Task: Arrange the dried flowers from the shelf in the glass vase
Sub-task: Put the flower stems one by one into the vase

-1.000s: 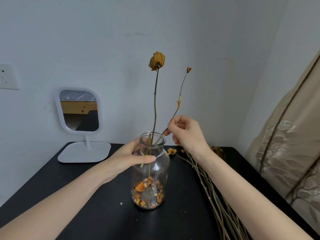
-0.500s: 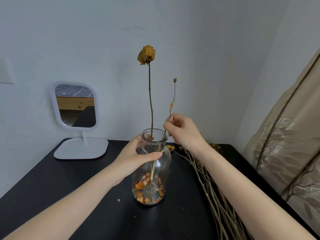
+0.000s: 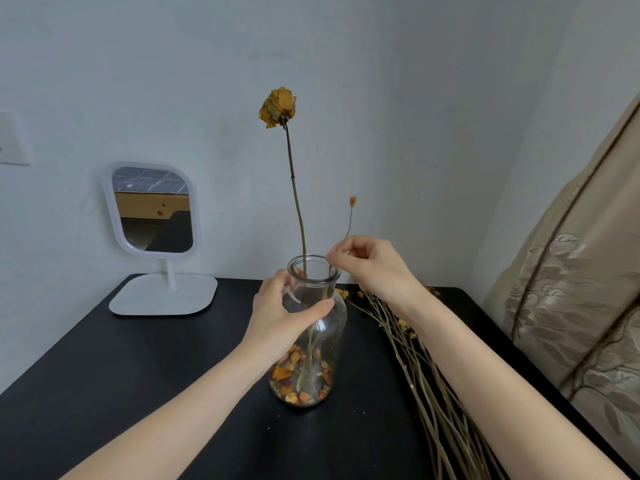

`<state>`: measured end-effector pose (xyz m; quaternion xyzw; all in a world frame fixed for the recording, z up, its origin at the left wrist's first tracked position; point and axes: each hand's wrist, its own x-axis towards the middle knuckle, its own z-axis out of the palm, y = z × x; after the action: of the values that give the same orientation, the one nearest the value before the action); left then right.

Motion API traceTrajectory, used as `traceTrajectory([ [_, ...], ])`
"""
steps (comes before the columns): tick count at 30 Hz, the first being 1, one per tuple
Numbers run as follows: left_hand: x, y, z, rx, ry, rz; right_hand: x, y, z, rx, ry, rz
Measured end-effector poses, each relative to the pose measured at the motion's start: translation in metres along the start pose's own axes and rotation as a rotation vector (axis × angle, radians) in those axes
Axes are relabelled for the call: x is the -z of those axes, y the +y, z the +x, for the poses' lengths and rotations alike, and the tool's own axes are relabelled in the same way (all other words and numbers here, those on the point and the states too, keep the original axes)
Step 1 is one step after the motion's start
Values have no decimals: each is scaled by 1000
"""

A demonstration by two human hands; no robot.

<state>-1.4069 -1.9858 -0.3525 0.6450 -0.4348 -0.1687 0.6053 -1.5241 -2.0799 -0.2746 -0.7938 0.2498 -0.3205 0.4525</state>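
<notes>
A clear glass vase (image 3: 320, 344) stands on the black table (image 3: 138, 393), with orange petal bits at its bottom. My left hand (image 3: 280, 313) grips its neck and shoulder. A tall dried yellow rose (image 3: 278, 107) stands in the vase, its stem rising from the mouth. My right hand (image 3: 374, 268) pinches a thin dried stem with a small orange bud (image 3: 352, 201), just above and right of the rim; the stem's lower part runs down into the vase. A bundle of dried stems (image 3: 426, 386) lies on the table to the right.
A white-framed standing mirror (image 3: 152, 209) sits at the back left of the table. A beige embroidered curtain (image 3: 571, 306) hangs along the right side. The white wall is close behind, with a wall plate (image 3: 12, 140) at the far left.
The thin stem in my right hand has gone from slanted to nearly upright and sunk lower into the vase. My right hand has dropped close to the rim. The rose has straightened.
</notes>
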Motion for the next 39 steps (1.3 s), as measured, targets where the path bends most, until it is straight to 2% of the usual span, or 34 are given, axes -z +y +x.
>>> traceTrajectory([
  [11, 3, -3, 0, 22, -14, 46, 12, 10, -10, -44, 48, 78],
  [14, 8, -3, -13, -7, 107, 43, 24, 17, -19, -84, 51, 128],
  [17, 9, -1, -36, -135, 260, 86, 39, 32, -30, -147, 65, 142],
  [19, 5, -1, -57, -238, 294, 170, 50, 46, -37, -193, 72, 134],
  [21, -6, -2, -78, -314, 234, 206, 61, 64, -44, -240, 87, 99],
  [23, -23, -5, -95, -322, 93, 207, 72, 85, -51, -311, 133, 16],
  [27, -64, -12, -99, -280, -198, 256, 93, 121, -63, -473, 173, -172],
  [29, -89, -17, -85, -176, -271, 242, 101, 135, -68, -516, 147, -227],
  [34, -146, -30, -35, 160, -218, 241, 100, 154, -67, -541, 54, -385],
  [39, -174, -28, -5, 271, -228, 345, 94, 160, -57, -525, -42, -481],
])
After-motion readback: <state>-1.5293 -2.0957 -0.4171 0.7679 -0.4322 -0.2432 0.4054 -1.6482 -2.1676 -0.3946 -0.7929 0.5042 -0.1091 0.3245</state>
